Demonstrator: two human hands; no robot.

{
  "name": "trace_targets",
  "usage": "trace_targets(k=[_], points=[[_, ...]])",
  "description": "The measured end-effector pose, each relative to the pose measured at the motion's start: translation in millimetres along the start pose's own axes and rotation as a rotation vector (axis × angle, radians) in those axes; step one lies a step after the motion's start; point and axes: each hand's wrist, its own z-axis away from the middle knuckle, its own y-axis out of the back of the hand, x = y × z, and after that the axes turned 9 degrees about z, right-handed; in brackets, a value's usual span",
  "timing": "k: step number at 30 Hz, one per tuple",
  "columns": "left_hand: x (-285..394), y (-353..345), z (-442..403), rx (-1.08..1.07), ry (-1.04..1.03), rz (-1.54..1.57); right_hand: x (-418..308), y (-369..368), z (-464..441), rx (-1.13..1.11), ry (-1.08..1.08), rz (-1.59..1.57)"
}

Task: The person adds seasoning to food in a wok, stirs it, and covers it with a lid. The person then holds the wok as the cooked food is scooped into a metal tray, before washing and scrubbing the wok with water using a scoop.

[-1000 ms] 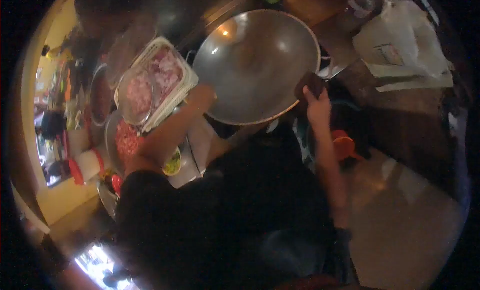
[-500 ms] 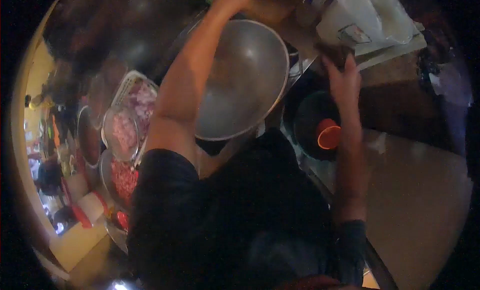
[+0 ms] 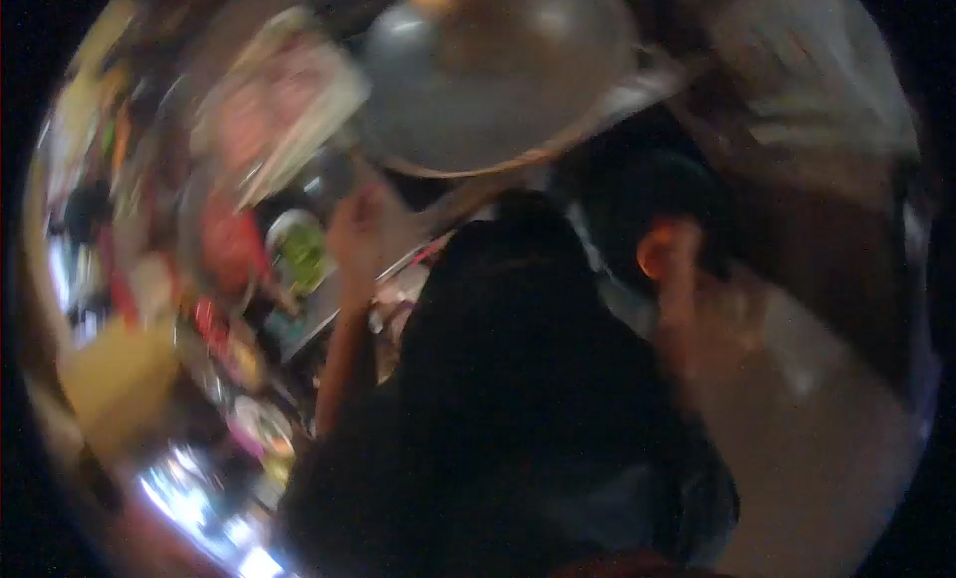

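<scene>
Motion blur covers the view. My left hand (image 3: 360, 220) is raised between the large metal wok (image 3: 488, 90) and a bowl of chopped greens (image 3: 302, 254); its fingers are smeared, and whether it holds anything is unclear. On the right, my right hand (image 3: 683, 241) grips an orange-red cup (image 3: 653, 251) at its right side, the fingers blurred. The cup sits in or over a dark round tub (image 3: 622, 195). The wok lies beyond both hands, its near rim facing me, and its inside shows no food.
At the upper left, a white basket (image 3: 349, 88) bears pale pink meat (image 3: 289, 80), with a bowl of red minced meat (image 3: 229, 241) below. A whitish plastic bag (image 3: 802, 50) lies at the upper right. Blurred dishes line the lower left, and tiled floor (image 3: 807, 459) shows at the lower right.
My left hand has come back from beyond the wok to its near side. My right hand has left the dark item near the bag and moved down to the cup. The camera view has shifted.
</scene>
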Motion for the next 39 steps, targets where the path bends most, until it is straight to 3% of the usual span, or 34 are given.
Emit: trace_targets(k=[1,3,4,7,8,9,10,13,24,39], points=[[-8,-9,5,-0.030,-0.086,0.169,9,-5,30,-0.192,-0.211,-0.110],[69,-34,-7,-0.152,-0.281,-0.290,17,-23,71,-0.408,-0.427,-0.166],[78,-48,-10,-0.227,-0.369,-0.298,20,-33,83,-0.467,-0.476,-0.173],[83,-70,-8,-0.301,-0.550,-0.402,25,-72,109,-0.573,-0.479,-0.167],[75,-75,-9,-0.299,-0.575,-0.250,29,-86,107,-0.574,-0.480,-0.160],[76,-74,-13,-0.254,-0.684,-0.415,35,-99,96,-0.552,-0.483,-0.149],[75,-76,-13,-0.253,-0.722,-0.390,37,-110,92,-0.556,-0.482,-0.146],[72,-93,-10,-0.160,-0.671,-0.396,37,-137,81,-0.584,-0.484,-0.166],[75,-115,-15,-0.188,-0.737,-0.427,31,-172,103,-0.611,-0.488,-0.185],[72,-117,-35,-0.197,-0.828,-0.426,21,-169,111,-0.566,-0.512,-0.185]])
